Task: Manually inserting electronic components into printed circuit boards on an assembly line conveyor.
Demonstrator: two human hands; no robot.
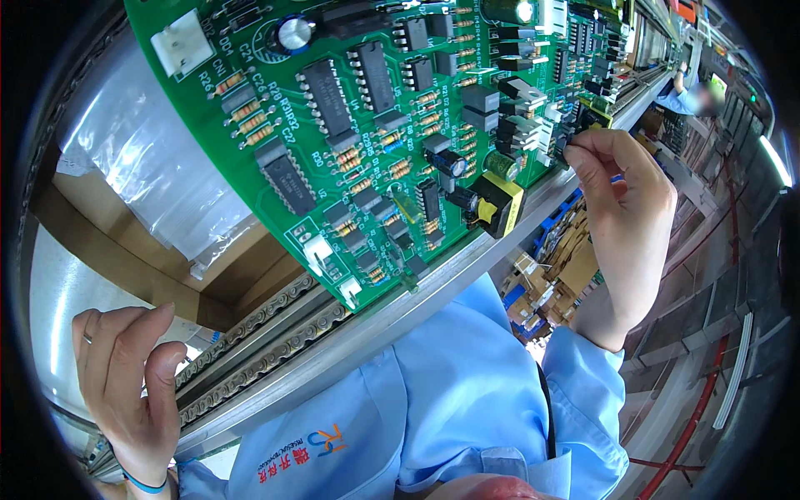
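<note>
A large green circuit board [250, 179] fills the upper part of the head view, crowded with black chips, striped resistors, capacitors and white connectors. My right hand [629, 196] is at the board's near right edge. Its thumb and forefinger are pinched together beside a dark part there; what they hold, if anything, is too small to make out. A yellow and black transformer [500, 204] stands on the board left of that hand. My left hand [129, 371] is in the air at the lower left, apart from the board, fingers loosely curled, thumb separate, nothing in it.
A metal rail [400, 312] runs along the board's near edge, beside a conveyor chain [267, 350]. Clear plastic bags [142, 158] lie in a cardboard box [108, 212] at left. Cardboard pieces [575, 258] are piled beyond the rail. Another person [687, 98] is far off at upper right.
</note>
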